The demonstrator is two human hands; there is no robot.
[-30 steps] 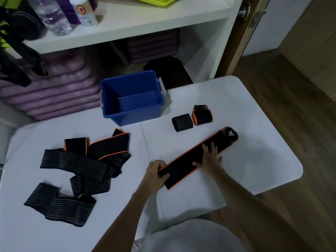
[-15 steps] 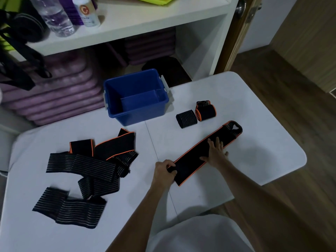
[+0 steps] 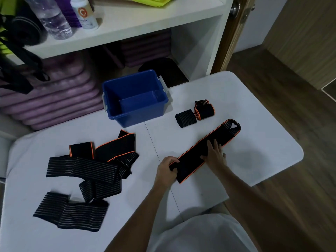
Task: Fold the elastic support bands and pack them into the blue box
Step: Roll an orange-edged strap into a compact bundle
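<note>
A long black band with orange edges (image 3: 214,140) lies stretched diagonally across the white table (image 3: 263,157). My left hand (image 3: 166,171) grips its near end, fingers curled over the edge. My right hand (image 3: 215,154) rests flat on the band's middle, fingers spread. The blue box (image 3: 135,99) stands empty at the table's back edge. Right of the box lie two rolled bands, a striped one (image 3: 185,118) and an orange-edged one (image 3: 204,110). A pile of unfolded bands (image 3: 94,160) lies at the left, with one more striped band (image 3: 71,211) nearer the front.
Behind the table a white shelf (image 3: 145,20) holds a water bottle (image 3: 52,17) and a white bottle (image 3: 84,12). Purple mats (image 3: 54,100) are stacked under it. A wooden floor (image 3: 291,106) lies to the right of the table.
The view has shifted slightly. My left hand has curled more tightly around the band's near end, and my right hand has stayed on the band's middle.
</note>
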